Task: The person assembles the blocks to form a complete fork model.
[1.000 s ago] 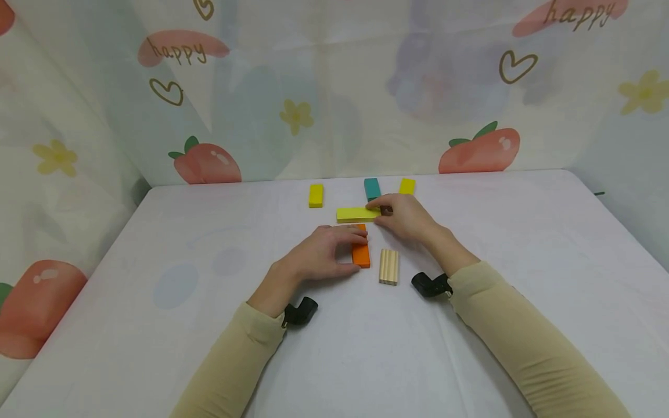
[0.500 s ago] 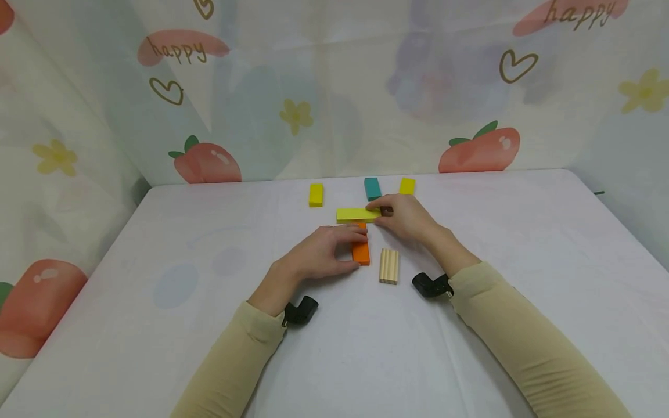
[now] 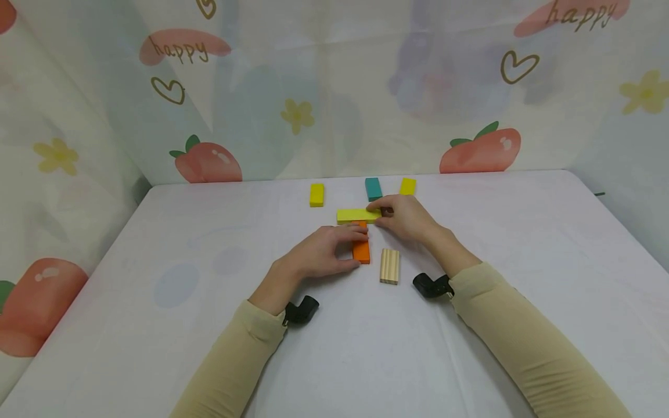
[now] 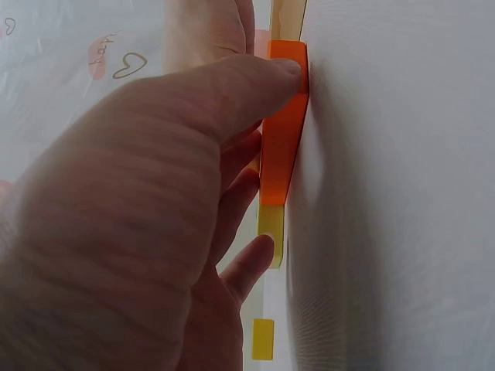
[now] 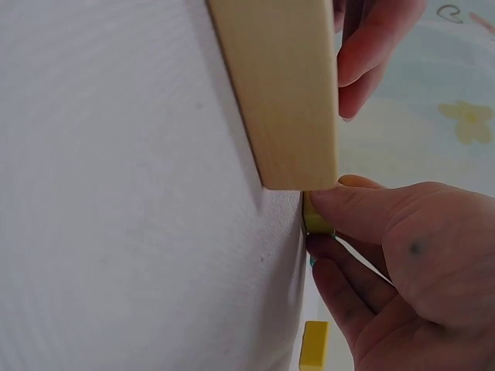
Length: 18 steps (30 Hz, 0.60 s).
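Note:
My left hand [image 3: 323, 252] grips an orange block [image 3: 362, 252] lengthwise, thumb at the near end and fingers over the far end. In the left wrist view, the thumb presses the end of the orange block [image 4: 282, 147]. Just beyond it a yellow-green block [image 3: 355, 216] lies crosswise, its near edge right at the orange block's far end. My right hand [image 3: 410, 219] pinches the right end of that yellow-green block between thumb and fingers, hiding that end. A plain wooden block [image 3: 389, 267] with lengthwise stripes lies to the right of the orange one, untouched.
Behind the hands lie a small yellow block [image 3: 316, 195], a teal block [image 3: 373, 189] and another yellow block [image 3: 407, 186], near the back edge of the white-covered table [image 3: 209, 232]. A printed curtain [image 3: 340, 87] hangs behind. Black wrist cameras [image 3: 302, 310] jut inward from both sleeves.
The orange block has slid slightly away from me, up against the yellow-green block's near edge. The right hand has stayed in place, still pinching the yellow-green block.

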Each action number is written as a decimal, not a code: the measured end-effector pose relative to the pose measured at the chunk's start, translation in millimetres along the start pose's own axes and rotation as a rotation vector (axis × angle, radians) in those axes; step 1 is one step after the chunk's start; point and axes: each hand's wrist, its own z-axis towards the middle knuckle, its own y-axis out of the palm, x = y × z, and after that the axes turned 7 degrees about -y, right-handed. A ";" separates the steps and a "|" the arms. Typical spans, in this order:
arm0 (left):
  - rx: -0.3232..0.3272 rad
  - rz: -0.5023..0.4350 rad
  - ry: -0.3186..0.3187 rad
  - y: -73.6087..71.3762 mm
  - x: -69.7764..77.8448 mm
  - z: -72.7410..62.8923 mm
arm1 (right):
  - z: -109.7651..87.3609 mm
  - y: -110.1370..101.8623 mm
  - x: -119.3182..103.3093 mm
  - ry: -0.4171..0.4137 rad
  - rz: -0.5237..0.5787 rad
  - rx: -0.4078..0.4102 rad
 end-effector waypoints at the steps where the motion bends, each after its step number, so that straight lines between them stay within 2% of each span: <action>1: 0.000 0.003 -0.003 0.3 0.0 0.1 | 0.0 0.0 0.0 -0.001 0.000 0.000; 18: -0.011 0.006 -0.025 -0.3 3.0 -0.3 | 0.6 0.6 0.3 -0.004 -0.029 -0.006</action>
